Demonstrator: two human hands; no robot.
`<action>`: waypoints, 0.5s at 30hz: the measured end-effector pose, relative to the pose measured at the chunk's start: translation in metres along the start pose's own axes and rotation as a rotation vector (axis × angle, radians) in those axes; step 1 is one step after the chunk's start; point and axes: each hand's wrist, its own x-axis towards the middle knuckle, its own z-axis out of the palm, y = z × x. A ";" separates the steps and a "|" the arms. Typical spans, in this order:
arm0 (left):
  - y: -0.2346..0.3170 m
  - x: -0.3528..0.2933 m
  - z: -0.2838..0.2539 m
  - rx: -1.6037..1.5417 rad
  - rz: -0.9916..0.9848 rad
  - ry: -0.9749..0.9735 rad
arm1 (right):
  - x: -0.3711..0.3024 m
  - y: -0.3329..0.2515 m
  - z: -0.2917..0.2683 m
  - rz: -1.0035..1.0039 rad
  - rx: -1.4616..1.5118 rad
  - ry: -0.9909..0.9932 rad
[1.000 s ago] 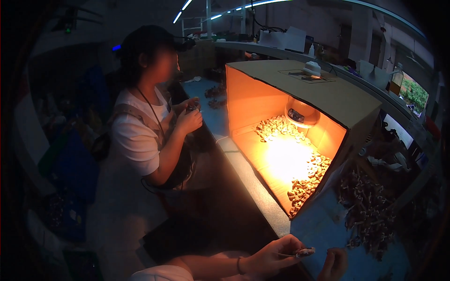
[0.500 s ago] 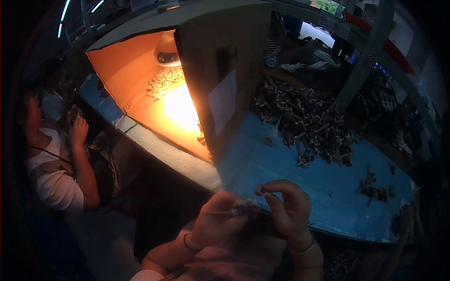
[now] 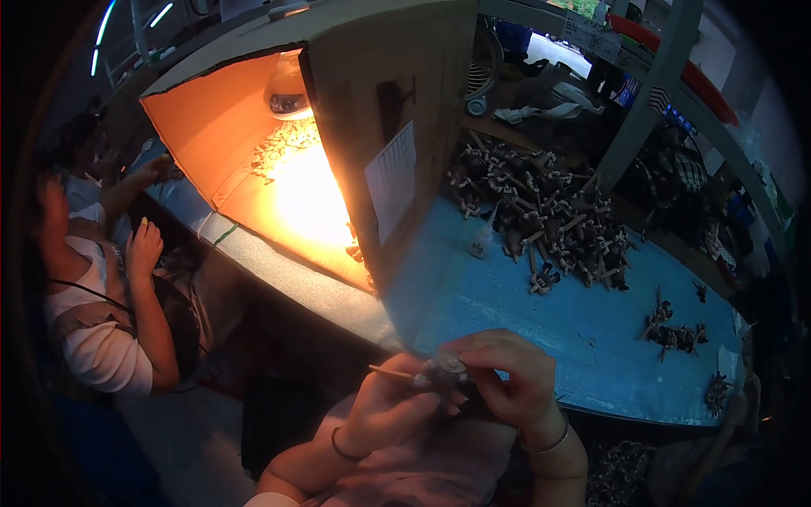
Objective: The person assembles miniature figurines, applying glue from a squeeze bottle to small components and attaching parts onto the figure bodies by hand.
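Observation:
My left hand and my right hand meet just below the front edge of the blue table. Together they pinch a small dark piece on a thin wooden stick; the stick points left out of my left fingers. My right fingertips press on the pale round top of the piece. A large heap of similar small dark stick pieces lies on the table beyond my hands.
An open cardboard box with a glowing lamp inside stands on the table's left part, with pieces drying in it. Small clusters of pieces lie at the right. A person in a white top sits at my left.
The view has swung from the seated person and lit box to the blue table. My hands have come together on the small piece, a little higher in the picture.

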 end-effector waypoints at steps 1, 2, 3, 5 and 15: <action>-0.001 0.000 -0.001 -0.005 0.011 -0.012 | 0.001 0.000 0.000 -0.033 -0.016 -0.013; -0.002 0.000 -0.002 -0.010 0.022 -0.023 | 0.002 0.000 0.000 -0.033 -0.019 -0.012; -0.002 0.000 -0.001 -0.012 0.021 -0.024 | 0.004 0.000 0.001 -0.040 -0.022 -0.001; 0.000 0.000 0.003 0.003 0.040 0.026 | 0.005 0.001 0.002 -0.046 -0.026 0.012; 0.000 0.000 0.003 0.023 0.025 0.019 | 0.000 0.011 0.007 -0.067 0.086 0.009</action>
